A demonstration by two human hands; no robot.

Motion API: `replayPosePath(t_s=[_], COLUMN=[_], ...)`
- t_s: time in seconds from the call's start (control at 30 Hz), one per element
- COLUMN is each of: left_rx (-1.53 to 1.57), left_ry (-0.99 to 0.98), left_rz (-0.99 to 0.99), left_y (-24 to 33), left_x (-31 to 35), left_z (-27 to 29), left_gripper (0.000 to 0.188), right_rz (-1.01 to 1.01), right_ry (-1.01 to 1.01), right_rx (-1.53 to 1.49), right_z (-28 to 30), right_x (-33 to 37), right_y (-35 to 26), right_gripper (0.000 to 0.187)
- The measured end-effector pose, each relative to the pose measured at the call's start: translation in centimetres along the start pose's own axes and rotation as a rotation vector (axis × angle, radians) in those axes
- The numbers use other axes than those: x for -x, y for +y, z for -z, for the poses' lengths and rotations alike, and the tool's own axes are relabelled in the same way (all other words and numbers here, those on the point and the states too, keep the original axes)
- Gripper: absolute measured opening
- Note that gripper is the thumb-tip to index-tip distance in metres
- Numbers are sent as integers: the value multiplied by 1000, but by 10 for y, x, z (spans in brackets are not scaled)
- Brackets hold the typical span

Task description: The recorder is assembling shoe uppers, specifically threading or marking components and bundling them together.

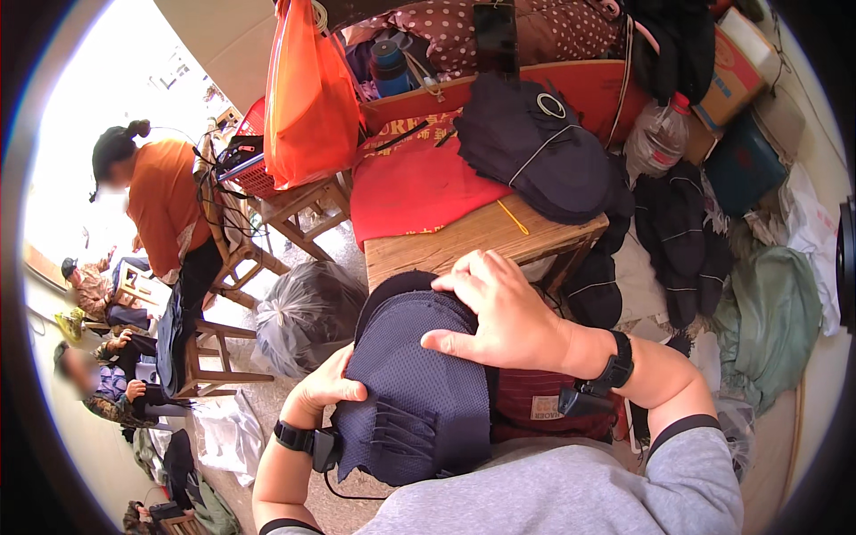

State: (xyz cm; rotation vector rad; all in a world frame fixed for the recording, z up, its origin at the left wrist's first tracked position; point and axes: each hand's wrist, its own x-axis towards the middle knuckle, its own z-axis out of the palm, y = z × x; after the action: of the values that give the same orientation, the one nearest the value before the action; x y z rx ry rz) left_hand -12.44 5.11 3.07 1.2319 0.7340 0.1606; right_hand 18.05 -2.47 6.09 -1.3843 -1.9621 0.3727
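Note:
A navy mesh cap (410, 366) with a dark curved brim (392, 287) lies across my lap, seemingly with other dark layers under it. Several narrow folds or strips of fabric show on its lower part. My left hand (328, 385) grips the cap's left edge, thumb on top and fingers hidden beneath. Over the upper right part, near the brim, my right hand (499, 316) rests with its thumb spread away from the fingers. Both wrists wear black straps with small devices.
Ahead stands a wooden bench (481, 245) bearing a red cloth bag (419, 192) and a tied stack of dark cloth pieces (544, 152). A grey plastic bag (308, 312) sits left of it. Tied dark bundles (682, 236) lie right. Other people (165, 205) sit at far left.

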Motion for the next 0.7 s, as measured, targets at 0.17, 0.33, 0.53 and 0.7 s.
replayPosePath(t_s=[0.17, 0.33, 0.53, 0.7], left_rx=[-93, 198, -268, -353], left_ry=[-54, -72, 136, 67], left_rz=[-71, 49, -16, 232], left_y=[-4, -10, 35, 63], left_x=[0, -10, -27, -9], left_z=[4, 32, 5, -3], left_gripper=[121, 84, 56, 49], right_rz=[-214, -300, -309, -27], right_ry=[-278, -429, -398, -186], right_rx=[-188, -730, -889, -469], right_z=[-6, -6, -5, -3], right_x=[-4, -3, 7, 26], right_y=[9, 4, -4, -11], right_gripper=[84, 80, 66, 58])
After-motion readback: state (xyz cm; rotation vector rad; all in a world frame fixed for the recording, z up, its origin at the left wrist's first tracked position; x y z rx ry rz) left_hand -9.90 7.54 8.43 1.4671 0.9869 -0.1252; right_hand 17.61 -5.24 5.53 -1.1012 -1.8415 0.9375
